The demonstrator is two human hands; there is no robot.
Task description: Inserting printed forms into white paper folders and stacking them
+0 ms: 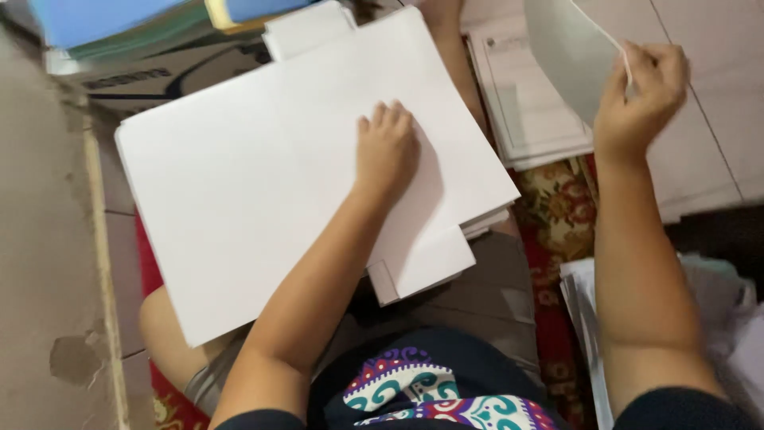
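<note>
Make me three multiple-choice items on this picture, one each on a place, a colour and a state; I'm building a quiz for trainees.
1. Where does the left hand rest?
A. flat on the white paper stack on the lap
B. on the floor tiles
C. on the blue folder

2. What colour is the folder at the top left?
A. red
B. blue
C. black

3. In what state is the sheet in the right hand?
A. lying flat on the pile
B. crumpled into a ball
C. lifted and curved, pinched at its edge

Answers: 1 A, the palm lies on the top sheet of the stack; 2 B, its cover shows plain blue; 3 C, the fingers' grip holds it up above the printed pile on the floor.
</note>
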